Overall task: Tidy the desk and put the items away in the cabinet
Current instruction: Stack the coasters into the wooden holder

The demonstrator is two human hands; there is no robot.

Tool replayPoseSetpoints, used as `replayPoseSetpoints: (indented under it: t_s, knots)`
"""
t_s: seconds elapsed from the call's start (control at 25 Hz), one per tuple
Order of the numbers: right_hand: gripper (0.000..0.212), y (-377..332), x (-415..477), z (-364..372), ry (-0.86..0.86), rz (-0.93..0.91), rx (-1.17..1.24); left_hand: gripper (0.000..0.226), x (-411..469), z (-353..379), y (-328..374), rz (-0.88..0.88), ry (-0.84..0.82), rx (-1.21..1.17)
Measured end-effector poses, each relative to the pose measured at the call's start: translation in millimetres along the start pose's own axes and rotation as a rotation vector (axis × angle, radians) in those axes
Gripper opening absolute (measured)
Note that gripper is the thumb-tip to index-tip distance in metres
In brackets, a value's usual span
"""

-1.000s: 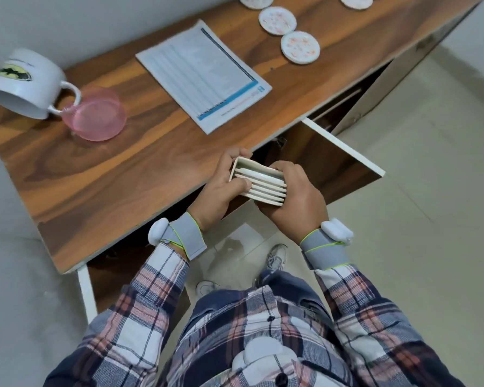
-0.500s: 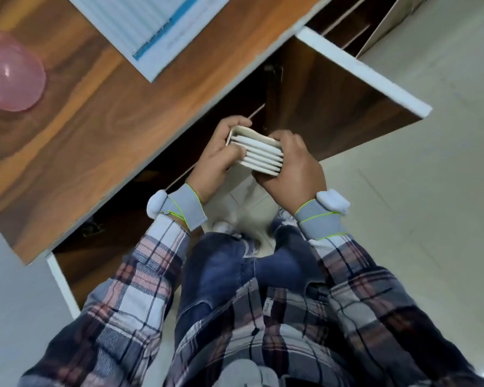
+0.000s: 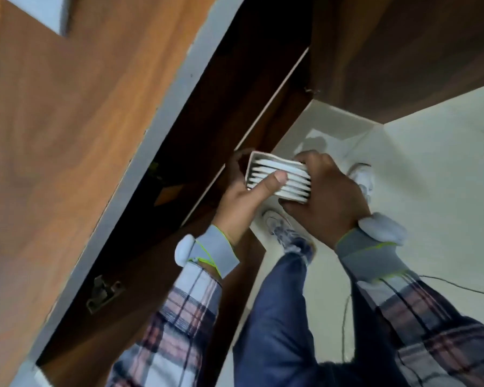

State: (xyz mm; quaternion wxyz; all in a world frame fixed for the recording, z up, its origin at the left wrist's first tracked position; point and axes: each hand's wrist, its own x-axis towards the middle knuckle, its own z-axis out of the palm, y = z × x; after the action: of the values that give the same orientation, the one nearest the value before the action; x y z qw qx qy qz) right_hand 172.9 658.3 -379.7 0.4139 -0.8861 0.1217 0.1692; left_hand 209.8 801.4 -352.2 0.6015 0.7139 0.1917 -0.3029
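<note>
White coaster rack (image 3: 280,178) between both hands.

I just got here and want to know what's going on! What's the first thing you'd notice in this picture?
Right in the middle, both hands hold a white holder full of flat white coasters: the left hand with its thumb across the front, the right hand gripping the other end. Just behind it gapes the dark open cabinet under the wooden desk.

The cabinet (image 3: 207,113) interior is dark and blurred; the right hand (image 3: 327,202) hides the coaster holder's (image 3: 280,177) far end.
</note>
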Motion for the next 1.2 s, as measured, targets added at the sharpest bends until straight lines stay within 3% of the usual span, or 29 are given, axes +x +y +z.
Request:
replayPoseSetpoints:
  t_s: [0.36, 0.64, 0.88, 0.96, 1.12, 1.2]
  knots:
    - [0.043, 21, 49, 81, -0.048, 0.071, 0.015, 0.051, 67, -35, -57, -0.037, 0.082, 0.045]
    - [0.055, 9, 111, 90, -0.029, 0.04, -0.038, 0.069, 116, -47, -44, 0.0, 0.128, -0.02]
    - [0.056, -5, 169, 83, 0.143, -0.049, -0.052, 0.073, 153, -30, -31, 0.069, 0.179, -0.114]
    - [0.055, -8, 190, 80, 0.203, -0.023, -0.067, 0.079, 167, -22, -26, 0.124, 0.143, -0.159]
    - [0.048, -4, 229, 73, 0.269, 0.047, -0.092, 0.052, 190, -1, -17, 0.121, -0.05, -0.181]
    - [0.047, -1, 243, 69, 0.269, 0.045, -0.052, 0.049, 199, 8, -8, 0.105, -0.067, -0.12]
